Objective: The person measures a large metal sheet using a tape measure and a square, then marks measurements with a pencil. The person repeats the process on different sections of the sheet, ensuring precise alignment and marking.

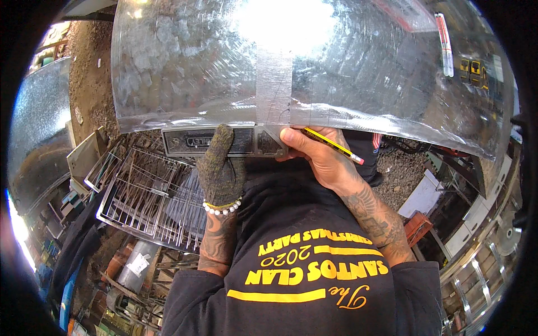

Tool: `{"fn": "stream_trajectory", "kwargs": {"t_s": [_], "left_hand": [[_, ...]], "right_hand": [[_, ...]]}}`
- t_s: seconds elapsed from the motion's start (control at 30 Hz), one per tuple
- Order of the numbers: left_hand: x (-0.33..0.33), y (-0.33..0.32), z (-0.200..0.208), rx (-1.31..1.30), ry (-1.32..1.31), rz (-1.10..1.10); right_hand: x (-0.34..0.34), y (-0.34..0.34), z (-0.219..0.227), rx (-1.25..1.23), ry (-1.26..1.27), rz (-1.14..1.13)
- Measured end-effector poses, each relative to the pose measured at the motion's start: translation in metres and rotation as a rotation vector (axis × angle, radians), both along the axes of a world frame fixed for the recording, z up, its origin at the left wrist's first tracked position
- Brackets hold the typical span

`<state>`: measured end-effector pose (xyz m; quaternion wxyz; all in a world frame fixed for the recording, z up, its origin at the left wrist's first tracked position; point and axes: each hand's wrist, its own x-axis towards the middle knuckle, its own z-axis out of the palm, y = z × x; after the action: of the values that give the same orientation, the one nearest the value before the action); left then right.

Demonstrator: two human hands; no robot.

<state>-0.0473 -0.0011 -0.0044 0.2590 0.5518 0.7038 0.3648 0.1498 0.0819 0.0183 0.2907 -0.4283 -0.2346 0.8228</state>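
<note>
Nearest the viewer, at 6 o'clock, a dark shirt [314, 269] with yellow lettering fills the lower frame. Two forearms rise from it. The left hand [220, 168], in a knitted grey-green glove with one white bead bracelet [222, 208] at the wrist, has its fingers laid together and pressed flat on a dark metal square [224, 141], just left of centre. The right hand [314, 151], bare, is curled closed, pinching one yellow-and-black pencil [332, 144] with a pink eraser end pointing toward 3 o'clock; its thumb rests against the right end of the square. The square lies along the near edge of a large sheet of shiny galvanised metal [185, 61], which spans the frame from 10 to 2 o'clock and carries one raised seam [273, 73] running toward 12 o'clock. Below the left hand, at 8 o'clock, several wire racks [148, 196] lie stacked; their number cannot be told. A grey cylinder with one white label [137, 263] lies at 7 o'clock. A second curved metal sheet [36, 129] stands at 9 o'clock. A white panel [423, 196] rests on gravel at 4 o'clock.
</note>
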Motion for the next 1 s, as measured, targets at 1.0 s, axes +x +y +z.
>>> {"fn": "stream_trajectory", "kwargs": {"t_s": [1.0], "left_hand": [[-0.005, -0.001, 0.001, -0.004, 0.062, -0.055]], "right_hand": [[0.001, 0.002, 0.001, -0.011, 0.004, -0.014]]}}
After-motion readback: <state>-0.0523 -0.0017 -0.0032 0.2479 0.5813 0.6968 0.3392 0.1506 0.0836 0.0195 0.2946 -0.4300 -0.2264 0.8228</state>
